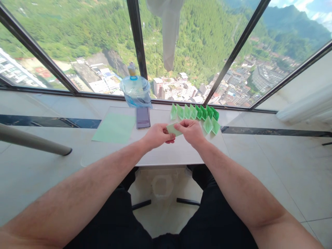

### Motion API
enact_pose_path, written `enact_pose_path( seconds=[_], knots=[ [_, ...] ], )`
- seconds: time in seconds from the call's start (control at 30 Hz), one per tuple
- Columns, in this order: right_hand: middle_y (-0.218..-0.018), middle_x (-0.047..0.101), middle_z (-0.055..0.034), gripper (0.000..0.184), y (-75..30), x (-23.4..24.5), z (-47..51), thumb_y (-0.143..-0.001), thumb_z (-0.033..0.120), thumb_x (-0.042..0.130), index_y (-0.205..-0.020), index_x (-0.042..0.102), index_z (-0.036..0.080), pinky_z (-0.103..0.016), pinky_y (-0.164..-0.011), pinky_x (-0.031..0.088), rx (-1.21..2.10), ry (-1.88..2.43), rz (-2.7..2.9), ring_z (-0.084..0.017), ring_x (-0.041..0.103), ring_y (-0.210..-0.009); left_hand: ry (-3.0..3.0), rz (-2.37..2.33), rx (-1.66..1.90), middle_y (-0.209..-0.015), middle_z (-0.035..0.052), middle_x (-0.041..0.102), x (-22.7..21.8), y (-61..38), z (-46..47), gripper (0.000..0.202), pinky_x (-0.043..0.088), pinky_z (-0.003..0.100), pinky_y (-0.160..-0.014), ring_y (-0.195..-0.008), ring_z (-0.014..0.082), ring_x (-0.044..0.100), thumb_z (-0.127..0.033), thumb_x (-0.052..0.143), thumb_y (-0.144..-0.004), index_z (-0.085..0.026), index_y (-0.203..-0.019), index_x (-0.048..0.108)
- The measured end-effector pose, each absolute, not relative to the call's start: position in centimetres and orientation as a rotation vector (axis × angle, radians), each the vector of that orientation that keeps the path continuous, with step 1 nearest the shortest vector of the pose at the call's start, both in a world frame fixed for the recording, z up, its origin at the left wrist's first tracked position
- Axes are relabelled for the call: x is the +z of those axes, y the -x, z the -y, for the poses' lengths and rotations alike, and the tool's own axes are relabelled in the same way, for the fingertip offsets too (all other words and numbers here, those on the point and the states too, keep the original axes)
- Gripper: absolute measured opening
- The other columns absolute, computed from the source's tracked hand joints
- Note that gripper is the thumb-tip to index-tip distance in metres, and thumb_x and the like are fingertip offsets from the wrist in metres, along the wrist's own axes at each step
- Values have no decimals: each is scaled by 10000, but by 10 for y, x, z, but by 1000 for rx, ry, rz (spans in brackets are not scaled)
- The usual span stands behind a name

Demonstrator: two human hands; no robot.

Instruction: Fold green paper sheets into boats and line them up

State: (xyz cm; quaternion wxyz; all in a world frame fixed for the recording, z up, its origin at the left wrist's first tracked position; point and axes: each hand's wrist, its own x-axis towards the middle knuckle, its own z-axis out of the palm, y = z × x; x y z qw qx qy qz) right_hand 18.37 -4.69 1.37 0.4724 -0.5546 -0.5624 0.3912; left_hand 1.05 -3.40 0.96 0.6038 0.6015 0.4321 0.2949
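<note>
Between my hands is a small folded piece of pale green paper (173,129), held above the white table (160,154). My left hand (158,134) grips its left end, with the thumb on top and the fingers partly under it. On its upper right part, my right hand (192,130) pinches the paper between thumb and fingers. Just beyond my right hand, several folded green paper boats (193,112) stand in a row, light ones at left and darker ones at right. Two more light green boats (211,126) sit in front of that row.
Flat light green paper (114,128) lies on the table's left side, with a phone (143,118) beside it. Behind the phone stands a large clear plastic water bottle (136,90). Dark-framed windows run along the far side. A grey pole (36,140) is at the left.
</note>
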Motion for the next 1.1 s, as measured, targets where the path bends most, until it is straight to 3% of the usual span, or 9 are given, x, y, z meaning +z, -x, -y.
enact_pose_path(
  seconds=[0.13,0.3,0.4,0.57,0.93,1.1],
  knots=[
    [-561,538,35,256,-185,12,47,-730,416,733,-651,683,178,-254,-508,331,1015,1330,1361,-94,413,-537,-1418,-1067,849,-638,-3,666,10,-11,35,318,546,270,-511,-590,147,612,-372,800,-672,-180,-871,643],
    [-633,618,17,246,-187,7,47,-756,422,705,-783,737,180,-261,-552,388,970,1301,1345,-108,481,-570,-1391,-1101,949,-737,26,695,8,-9,32,324,523,261,-527,-651,151,604,-467,709,-756,-171,-886,697],
    [-662,651,10,202,-185,8,49,-725,380,729,-772,721,184,-260,-573,410,938,1298,1379,-120,527,-601,-1467,-1141,999,-769,30,709,9,-9,31,319,498,262,-599,-697,155,608,-449,712,-759,-177,-925,735],
    [-634,639,12,203,-180,10,51,-710,388,744,-690,696,192,-265,-581,411,926,1310,1410,-124,521,-608,-1597,-1155,1008,-765,27,707,13,-9,30,251,480,286,-735,-746,166,608,-421,733,-729,-173,-767,722],
    [-543,544,48,238,-169,20,56,-665,374,776,-629,624,194,-252,-509,349,1073,1255,1170,-94,451,-525,-1419,-1189,1171,-682,-13,641,18,-16,33,149,426,249,-638,-687,133,554,-318,698,-724,-174,-692,676],
    [-556,543,52,225,-171,18,56,-689,370,755,-668,607,202,-246,-484,381,1084,1249,1072,-90,461,-505,-1157,-1056,1238,-799,12,686,18,-16,30,188,461,255,-638,-715,134,586,-347,723,-719,-176,-744,648]
  ],
)
